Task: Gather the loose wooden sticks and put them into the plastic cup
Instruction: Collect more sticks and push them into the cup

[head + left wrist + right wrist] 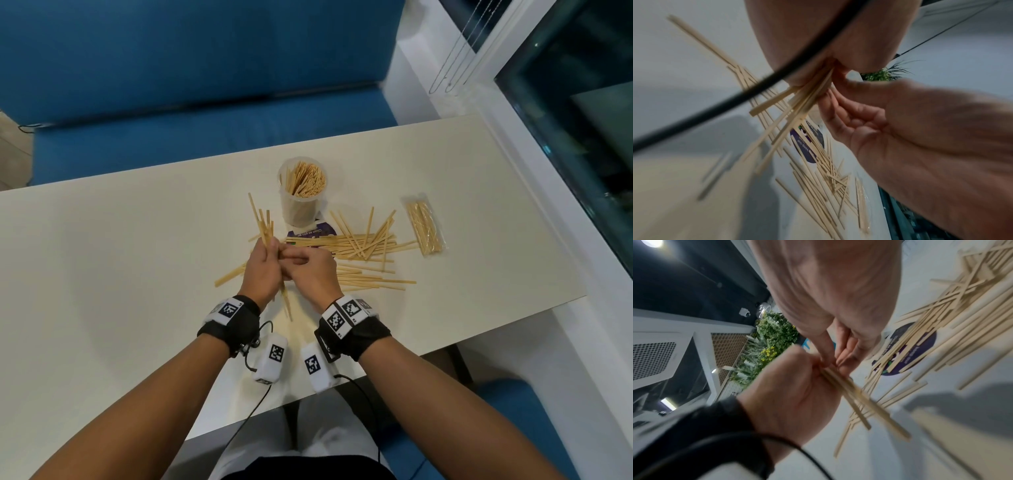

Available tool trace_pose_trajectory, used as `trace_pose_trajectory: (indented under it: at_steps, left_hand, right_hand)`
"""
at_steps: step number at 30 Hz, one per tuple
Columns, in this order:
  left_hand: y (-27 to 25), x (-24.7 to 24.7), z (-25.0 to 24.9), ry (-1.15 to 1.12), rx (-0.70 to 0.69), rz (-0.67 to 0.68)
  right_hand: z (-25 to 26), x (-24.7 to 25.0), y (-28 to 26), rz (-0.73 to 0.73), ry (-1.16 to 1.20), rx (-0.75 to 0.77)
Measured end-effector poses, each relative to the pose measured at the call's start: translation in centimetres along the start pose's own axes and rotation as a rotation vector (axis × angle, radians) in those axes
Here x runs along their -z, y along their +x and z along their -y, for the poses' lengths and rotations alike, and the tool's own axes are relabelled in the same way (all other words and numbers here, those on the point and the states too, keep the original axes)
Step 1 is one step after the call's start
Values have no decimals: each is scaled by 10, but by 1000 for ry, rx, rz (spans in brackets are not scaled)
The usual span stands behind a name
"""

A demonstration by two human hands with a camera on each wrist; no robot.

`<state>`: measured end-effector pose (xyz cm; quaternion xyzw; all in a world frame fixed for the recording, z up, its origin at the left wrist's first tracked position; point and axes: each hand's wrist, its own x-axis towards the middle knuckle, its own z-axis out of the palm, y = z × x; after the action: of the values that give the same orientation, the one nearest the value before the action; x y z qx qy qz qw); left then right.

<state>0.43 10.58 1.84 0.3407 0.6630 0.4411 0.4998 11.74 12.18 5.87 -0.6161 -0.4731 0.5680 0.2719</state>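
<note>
Above table (137,240), sticks (263,222) in left grip (262,270)

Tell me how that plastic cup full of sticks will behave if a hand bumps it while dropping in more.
The plastic cup looks thin and tall for its base, so it probably tips easily. Its sticks lean to one side, likely shifting weight that way. It stands partly on a purple card, so it may also slide rather than hold firm.
</note>
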Motion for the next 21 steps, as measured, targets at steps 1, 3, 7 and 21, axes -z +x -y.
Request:
trace_pose_trajectory:
  at_steps: [1,3,7,21]
  left_hand:
    - [0,1,2,23,3,-2]
    - [-1,2,3,60,11,3]
    - [-8,-3,0,-38,73,56]
    - [-20,8,-34,-377,206,268]
  right_hand:
    - [-1,4,0,7,18,-27]
    - [-7,11,1,-2,-4,-59]
    - [-14,25,7,-119,-252,112]
    - [-2,32,50,335,-250,257]
